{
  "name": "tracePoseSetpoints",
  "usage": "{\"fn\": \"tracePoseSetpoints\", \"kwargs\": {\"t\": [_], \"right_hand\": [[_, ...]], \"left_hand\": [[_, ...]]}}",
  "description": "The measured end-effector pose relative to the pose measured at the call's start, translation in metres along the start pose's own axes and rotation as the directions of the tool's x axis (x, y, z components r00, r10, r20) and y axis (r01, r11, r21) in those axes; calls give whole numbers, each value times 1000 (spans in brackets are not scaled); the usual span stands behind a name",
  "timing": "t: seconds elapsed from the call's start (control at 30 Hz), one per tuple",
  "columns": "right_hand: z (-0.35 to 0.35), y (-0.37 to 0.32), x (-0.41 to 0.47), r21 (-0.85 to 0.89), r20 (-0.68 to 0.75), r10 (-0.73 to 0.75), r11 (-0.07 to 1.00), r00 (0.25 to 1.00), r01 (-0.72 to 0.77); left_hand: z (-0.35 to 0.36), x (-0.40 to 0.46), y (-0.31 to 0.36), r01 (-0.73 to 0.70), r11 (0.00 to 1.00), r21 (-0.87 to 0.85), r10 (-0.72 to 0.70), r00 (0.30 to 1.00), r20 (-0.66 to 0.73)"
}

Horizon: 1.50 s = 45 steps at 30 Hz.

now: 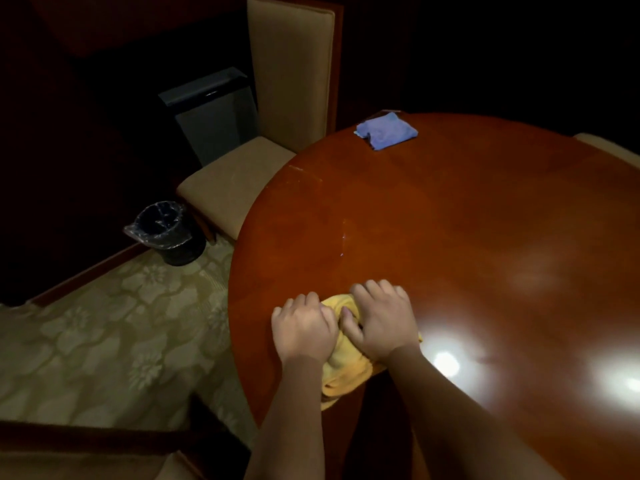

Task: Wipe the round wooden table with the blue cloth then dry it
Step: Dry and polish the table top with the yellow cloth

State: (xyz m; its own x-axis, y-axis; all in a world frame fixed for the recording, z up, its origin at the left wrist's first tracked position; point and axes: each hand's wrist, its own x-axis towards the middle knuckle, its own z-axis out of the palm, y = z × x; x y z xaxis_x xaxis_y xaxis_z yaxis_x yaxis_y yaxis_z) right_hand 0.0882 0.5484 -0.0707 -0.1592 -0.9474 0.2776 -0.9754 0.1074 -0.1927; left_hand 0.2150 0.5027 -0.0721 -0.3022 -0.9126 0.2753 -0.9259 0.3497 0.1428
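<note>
Drying stage, apparently: blue cloth (386, 130) parked upper centre on the round wooden table (450, 209), left hand (301, 329) and right hand (382, 322) both curled, gripping the yellow towel (346, 365) lower centre.

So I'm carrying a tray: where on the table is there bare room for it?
The round table is bare between the blue cloth at the far edge and the yellow cloth under the left hand and right hand.
</note>
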Motion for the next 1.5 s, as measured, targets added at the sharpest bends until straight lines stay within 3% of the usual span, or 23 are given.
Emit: {"fn": "tracePoseSetpoints", "kwargs": {"t": [0.43, 0.63, 0.77, 0.87, 1.07, 1.3, 1.5], "right_hand": [[45, 57, 185, -13, -17, -25, 1000, 1000, 24], [51, 70, 212, 4, -18, -107, 994, 994, 107], [42, 63, 180, -2, -22, -101, 995, 995, 101], [30, 54, 135, 3, -30, -32, 999, 999, 32], [-4, 31, 22, 3, -5, -7, 1000, 1000, 7], [-39, -2, -108, -12, 22, 103, 995, 994, -103], [-42, -5, -131, -26, -9, 89, 996, 996, -89]], "left_hand": [[57, 183, 12, 80, 997, -15, -80, 997, 13], [59, 200, 17, 124, 992, 5, -124, 990, 66], [49, 170, 19, 132, 991, 24, -133, 990, 54], [31, 134, 22, 72, 995, 64, -84, 973, 214], [-7, 31, 28, 36, 998, 58, -51, 955, 291], [-41, -79, 27, -113, 994, 10, 109, 971, 212], [-41, -100, 26, -126, 991, -43, 132, 976, 175]]}}
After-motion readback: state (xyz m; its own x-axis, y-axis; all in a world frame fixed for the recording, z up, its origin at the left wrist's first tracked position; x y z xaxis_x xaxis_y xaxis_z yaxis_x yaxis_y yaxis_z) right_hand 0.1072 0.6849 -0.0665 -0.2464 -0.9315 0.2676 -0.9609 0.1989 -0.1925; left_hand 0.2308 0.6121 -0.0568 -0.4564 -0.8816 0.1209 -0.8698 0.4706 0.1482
